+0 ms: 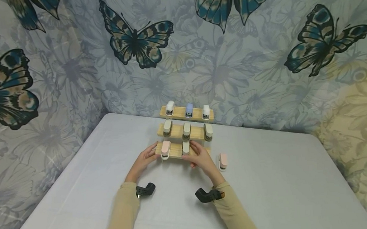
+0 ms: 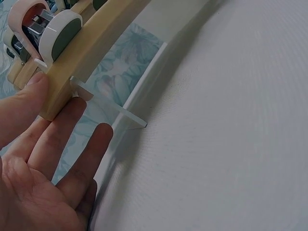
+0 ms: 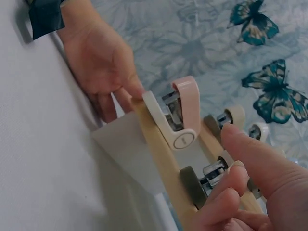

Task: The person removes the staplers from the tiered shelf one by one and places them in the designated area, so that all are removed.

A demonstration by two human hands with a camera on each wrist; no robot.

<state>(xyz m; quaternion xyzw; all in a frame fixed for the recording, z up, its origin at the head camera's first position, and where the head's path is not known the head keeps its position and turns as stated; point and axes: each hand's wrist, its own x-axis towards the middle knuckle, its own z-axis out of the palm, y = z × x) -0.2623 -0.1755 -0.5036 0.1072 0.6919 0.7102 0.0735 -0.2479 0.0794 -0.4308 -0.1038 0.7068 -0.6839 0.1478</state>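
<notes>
My left hand (image 1: 143, 161) grips the left end of the wooden bottom step (image 2: 91, 45) of a three-tier display stand, thumb against the wood and fingertips beneath. On that step, near this end, sits a pink and white mini stapler (image 3: 190, 103). Farther right on it, my right hand (image 1: 203, 160) holds a cream mini stapler with a grey-green base (image 1: 185, 147) between its fingers, base at the wood. In the right wrist view, fingers partly hide this cream stapler (image 3: 195, 185). Another pink stapler (image 1: 223, 161) lies on the table, right of my right hand.
On the middle step (image 1: 175, 130) stand three cream staplers. The top step (image 1: 179, 111) carries two white staplers and a blue one (image 1: 189, 110). Clear supports (image 2: 108, 101) hold up the steps. A patterned cloth wall (image 1: 232, 74) rises behind the white table (image 1: 272, 179).
</notes>
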